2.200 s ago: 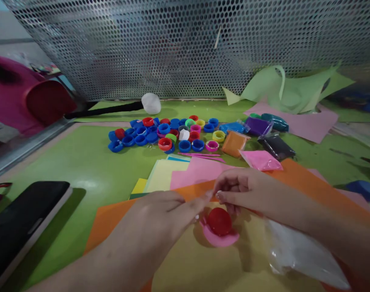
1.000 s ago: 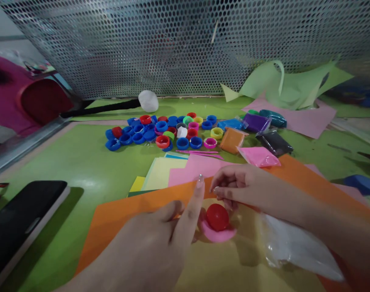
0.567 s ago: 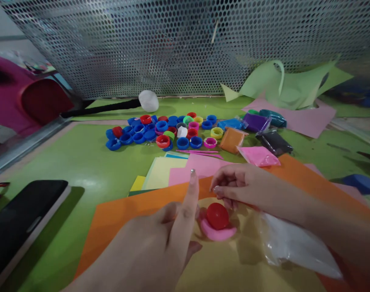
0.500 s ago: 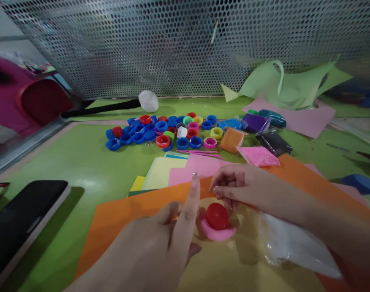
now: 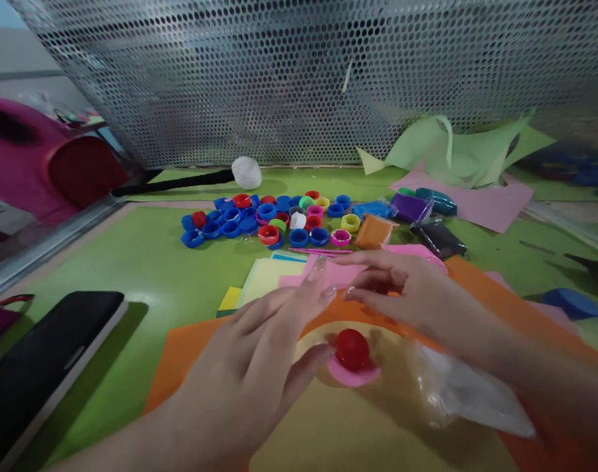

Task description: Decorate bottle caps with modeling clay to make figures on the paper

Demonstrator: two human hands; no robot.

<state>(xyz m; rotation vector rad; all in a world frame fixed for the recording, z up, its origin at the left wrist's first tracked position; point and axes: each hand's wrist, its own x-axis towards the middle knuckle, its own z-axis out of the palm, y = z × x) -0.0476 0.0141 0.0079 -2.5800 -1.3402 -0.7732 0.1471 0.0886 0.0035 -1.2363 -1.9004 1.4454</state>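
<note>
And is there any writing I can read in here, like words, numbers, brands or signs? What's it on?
No, there are none that can be read.
Red round piece: no letters showing.
Tan paper: no writing visible.
Bottle caps: any marks are too small to read.
Orange packet: no readable print.
Clear plastic bag: no readable print, just shine.
Black phone-like object: a small pale mark, but no readable letters.

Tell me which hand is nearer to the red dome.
Left. The left hand has its thumb tip beside the left edge of the red dome; the right hand is farther off, beyond it and to the right.
</note>
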